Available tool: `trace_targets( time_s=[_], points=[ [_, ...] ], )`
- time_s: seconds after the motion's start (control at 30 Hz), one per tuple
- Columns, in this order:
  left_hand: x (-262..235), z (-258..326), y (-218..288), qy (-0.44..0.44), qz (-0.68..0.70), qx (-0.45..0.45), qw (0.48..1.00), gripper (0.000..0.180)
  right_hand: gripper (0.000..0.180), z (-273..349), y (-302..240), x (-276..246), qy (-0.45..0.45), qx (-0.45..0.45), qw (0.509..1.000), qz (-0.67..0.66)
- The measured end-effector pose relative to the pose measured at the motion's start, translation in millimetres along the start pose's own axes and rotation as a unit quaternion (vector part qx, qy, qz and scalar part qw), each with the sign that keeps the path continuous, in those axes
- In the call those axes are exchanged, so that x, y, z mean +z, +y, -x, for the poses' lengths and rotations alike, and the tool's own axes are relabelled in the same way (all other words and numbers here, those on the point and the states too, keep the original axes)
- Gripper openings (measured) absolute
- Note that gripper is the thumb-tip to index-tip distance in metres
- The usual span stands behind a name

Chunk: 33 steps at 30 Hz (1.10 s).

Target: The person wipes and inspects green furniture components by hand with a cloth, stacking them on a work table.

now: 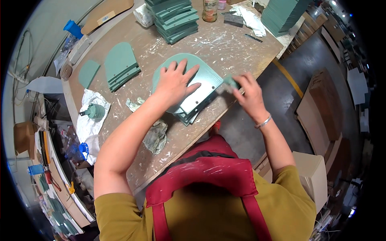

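Observation:
Near the table's front edge lies a stack of green arched panels [204, 75], with small dark holes along the straight end. My left hand [175, 82] rests on the top panel with its fingers spread, pressing flat and gripping nothing. At the stack's right corner my right hand [250, 95] pinches a small green-and-grey piece [229, 84]; motion blur hides its exact kind, and it is close to or touching the panel's edge. Beside the stack, by my left forearm, lies a crumpled stained cloth [156, 136].
More arched panels [120, 62] lie at left, and a tall pile [173, 20] stands at the back. A green round container [95, 111] sits on white cloth. A glass jar [209, 11] and dark block [233, 19] are far back. Cardboard boxes [311, 176] stand right of me.

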<state>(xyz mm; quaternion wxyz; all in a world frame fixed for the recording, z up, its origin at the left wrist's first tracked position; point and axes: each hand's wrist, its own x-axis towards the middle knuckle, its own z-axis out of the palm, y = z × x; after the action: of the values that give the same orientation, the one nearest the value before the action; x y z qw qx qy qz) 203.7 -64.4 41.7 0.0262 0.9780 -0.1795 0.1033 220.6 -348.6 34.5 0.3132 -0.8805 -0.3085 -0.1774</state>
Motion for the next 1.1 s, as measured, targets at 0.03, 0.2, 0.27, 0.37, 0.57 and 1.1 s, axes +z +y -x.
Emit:
trace_targets(
  time_s=[0.03,0.2,0.27,0.37,0.57,1.1],
  points=[
    [-3,1,0,-0.012,0.005,-0.015,1.000,0.057,0.029,-4,7,-4,0.020,0.025,0.999,0.014],
    [-27,53,-23,0.080,0.201,-0.135,0.967,0.059,0.027,-10,8,-30,0.062,0.162,0.973,-0.155],
    [-21,118,-21,0.086,0.144,-0.219,0.961,0.062,0.027,-15,7,-36,0.065,0.189,0.951,-0.238],
    [8,206,18,0.030,0.046,-0.257,0.965,0.058,0.026,-49,-16,-33,-0.025,0.246,0.843,-0.478],
    [14,216,8,0.110,0.183,-0.289,0.933,0.042,0.024,-129,-24,25,-0.168,0.286,0.734,-0.593],
    [-8,53,88,0.041,0.016,0.036,0.998,0.046,0.015,-148,-12,88,-0.337,0.262,0.656,-0.622]
  ],
)
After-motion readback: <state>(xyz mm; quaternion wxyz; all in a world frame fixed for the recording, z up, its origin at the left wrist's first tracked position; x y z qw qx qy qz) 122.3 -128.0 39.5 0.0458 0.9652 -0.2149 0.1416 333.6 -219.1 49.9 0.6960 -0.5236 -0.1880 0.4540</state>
